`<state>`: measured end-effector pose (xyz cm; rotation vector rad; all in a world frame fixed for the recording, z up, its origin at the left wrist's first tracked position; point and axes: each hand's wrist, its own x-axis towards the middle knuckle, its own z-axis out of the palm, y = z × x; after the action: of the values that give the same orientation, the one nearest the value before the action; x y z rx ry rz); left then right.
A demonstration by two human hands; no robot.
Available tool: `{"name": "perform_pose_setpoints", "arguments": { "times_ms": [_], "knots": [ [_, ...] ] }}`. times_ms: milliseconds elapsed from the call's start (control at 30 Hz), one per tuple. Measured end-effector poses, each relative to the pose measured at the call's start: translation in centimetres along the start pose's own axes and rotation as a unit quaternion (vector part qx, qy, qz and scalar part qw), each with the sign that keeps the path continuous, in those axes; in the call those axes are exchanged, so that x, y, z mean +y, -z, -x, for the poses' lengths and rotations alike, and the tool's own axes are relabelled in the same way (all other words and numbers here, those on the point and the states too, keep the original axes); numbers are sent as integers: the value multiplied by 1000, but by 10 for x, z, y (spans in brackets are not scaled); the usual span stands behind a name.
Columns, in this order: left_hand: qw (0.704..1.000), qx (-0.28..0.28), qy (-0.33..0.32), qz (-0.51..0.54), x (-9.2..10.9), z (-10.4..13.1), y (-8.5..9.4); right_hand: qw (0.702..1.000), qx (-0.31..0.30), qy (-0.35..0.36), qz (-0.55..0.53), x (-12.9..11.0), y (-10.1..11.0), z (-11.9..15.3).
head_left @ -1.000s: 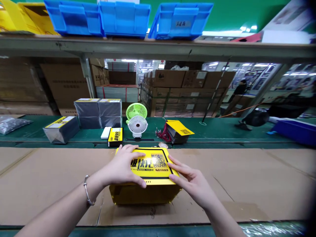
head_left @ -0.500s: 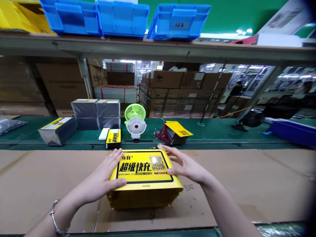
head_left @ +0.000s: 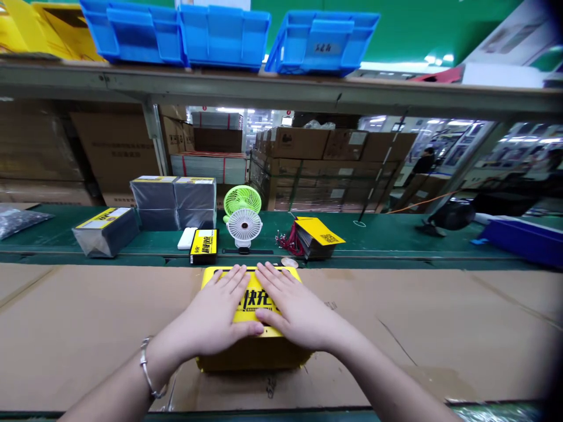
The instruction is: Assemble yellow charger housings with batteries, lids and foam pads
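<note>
A yellow box-shaped casing (head_left: 255,354) with a black-printed label (head_left: 256,300) on its top sits on the cardboard-covered bench in front of me. My left hand (head_left: 220,310) lies flat on the left half of the label, fingers stretched away from me. On the right half rests my right hand (head_left: 299,308), also flat with fingers out. The thumbs almost meet near the label's front edge. Both palms hide much of the print and the QR code. A bracelet circles my left wrist.
Behind the casing stand a white fan (head_left: 244,227), a green fan (head_left: 241,198), a small yellow-and-black box (head_left: 204,245) and a stack of yellow cards (head_left: 319,231) with red wires. Wrapped grey blocks (head_left: 105,234) are at left. Blue bins (head_left: 323,44) line the overhead shelf.
Both hands have moved inward from the sides of the casing and now lie flat on its top label, covering the QR code. The casing has stayed almost in place.
</note>
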<state>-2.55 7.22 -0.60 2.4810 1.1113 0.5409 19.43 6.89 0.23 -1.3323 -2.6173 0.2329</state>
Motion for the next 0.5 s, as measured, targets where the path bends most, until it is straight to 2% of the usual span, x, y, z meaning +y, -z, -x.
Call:
{"name": "perform_pose_setpoints", "arguments": {
  "times_ms": [133,233,300,367,433,500],
  "knots": [
    [999,-8,54,4,-17,19,15,996,13,-84,1,21,5,15],
    [997,27,67,2,-13,18,9,990,41,-130,18,13,-2,10],
    [998,45,53,-7,-4,9,-1,995,35,-92,25,-2,-7,1],
    [999,37,31,-4,4,-2,-8,999,11,-32,22,-15,-9,-8],
    [1000,15,14,-2,6,-8,-9,1000,-7,1,13,-21,-8,-12],
    [1000,-4,18,-16,3,-6,-3,1000,-13,-1,1,-17,-3,-9]
  ]
}}
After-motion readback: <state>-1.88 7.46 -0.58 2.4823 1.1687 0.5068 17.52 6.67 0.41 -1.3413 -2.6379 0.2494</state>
